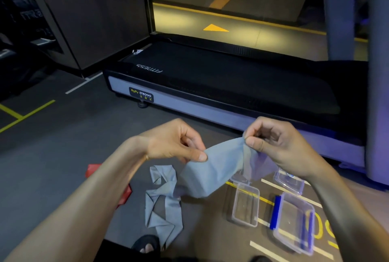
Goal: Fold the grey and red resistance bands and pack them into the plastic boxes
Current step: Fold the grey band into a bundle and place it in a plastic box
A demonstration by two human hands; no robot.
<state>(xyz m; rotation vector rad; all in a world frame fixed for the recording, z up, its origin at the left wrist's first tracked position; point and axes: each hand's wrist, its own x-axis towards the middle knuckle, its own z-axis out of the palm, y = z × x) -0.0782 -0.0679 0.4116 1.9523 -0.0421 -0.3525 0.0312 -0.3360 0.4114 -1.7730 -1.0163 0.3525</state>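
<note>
Left hand (176,146) and right hand (280,144) each pinch the long grey stretch band (212,169), barely folded; the red band (94,170) lies untouched far left; the clear plastic boxes (245,205) at right hold nothing.

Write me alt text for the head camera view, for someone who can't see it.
Two bare hands, left hand and right hand, pinch one end of a grey resistance band above a dark gym floor, its loose length trailing to the floor. A red band lies partly behind the left forearm; open clear plastic boxes sit at right, before a treadmill.
</note>
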